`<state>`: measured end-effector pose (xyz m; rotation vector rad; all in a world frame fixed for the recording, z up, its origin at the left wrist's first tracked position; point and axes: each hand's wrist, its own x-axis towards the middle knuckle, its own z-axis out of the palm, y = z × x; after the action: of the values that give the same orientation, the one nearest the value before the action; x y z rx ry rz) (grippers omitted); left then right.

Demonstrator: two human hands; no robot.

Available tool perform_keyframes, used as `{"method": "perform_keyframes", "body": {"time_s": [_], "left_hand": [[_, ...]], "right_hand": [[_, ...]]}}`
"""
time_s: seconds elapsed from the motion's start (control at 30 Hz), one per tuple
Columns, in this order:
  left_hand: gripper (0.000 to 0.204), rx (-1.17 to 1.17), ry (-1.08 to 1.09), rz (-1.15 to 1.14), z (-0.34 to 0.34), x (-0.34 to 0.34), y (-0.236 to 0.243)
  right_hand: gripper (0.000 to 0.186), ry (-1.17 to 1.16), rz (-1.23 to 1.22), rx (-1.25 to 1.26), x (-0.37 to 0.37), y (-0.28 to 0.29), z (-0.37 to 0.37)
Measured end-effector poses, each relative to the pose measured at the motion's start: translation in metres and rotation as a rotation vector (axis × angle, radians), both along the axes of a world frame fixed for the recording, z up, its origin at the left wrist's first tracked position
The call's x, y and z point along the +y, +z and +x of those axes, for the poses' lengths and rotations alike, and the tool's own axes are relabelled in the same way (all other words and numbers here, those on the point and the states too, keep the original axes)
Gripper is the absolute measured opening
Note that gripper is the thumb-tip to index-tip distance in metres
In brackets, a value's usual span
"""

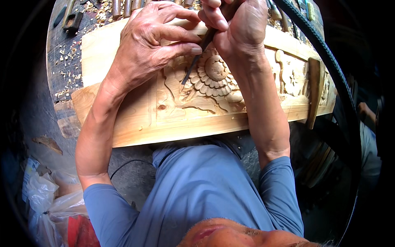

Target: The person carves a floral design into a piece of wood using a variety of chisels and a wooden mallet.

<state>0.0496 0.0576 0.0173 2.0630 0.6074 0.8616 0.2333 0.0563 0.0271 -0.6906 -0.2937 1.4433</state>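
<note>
A carving chisel (208, 39) with a dark shaft slants down to the left in my right hand (238, 31), whose fingers are closed around its upper part. Its narrow tip meets the carved wooden panel (185, 125) just left of a round, many-petalled flower (217, 68) in relief. My left hand (158, 37) is over the panel's left part, fingers apart and slightly bent. Its thumb and fingertips come up beside the chisel's shaft; whether they press on it I cannot tell. The right hand's top is cut off by the picture's upper edge.
A wooden mallet-like piece (315, 90) lies across the panel's right end. Wood chips (70, 57) and several tool handles (126, 8) lie on the dark worktable. A thick black cable (329, 53) hangs at right. Plastic bags (45, 193) are on the floor; another person's arm shows far right.
</note>
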Motion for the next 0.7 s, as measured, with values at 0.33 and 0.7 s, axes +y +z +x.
{"method": "perform_keyframes", "body": {"time_s": [0.33,0.7], "left_hand": [[0.025,-0.200,-0.034,-0.169,0.000,-0.005,-0.010],[0.032,0.047,-0.019,0.097,-0.002,0.003,0.003]], "right_hand": [[0.048,-0.027,0.004,-0.051,-0.002,-0.001,-0.002],[0.046,-0.055,0.017,-0.088,-0.003,0.004,0.003]]}}
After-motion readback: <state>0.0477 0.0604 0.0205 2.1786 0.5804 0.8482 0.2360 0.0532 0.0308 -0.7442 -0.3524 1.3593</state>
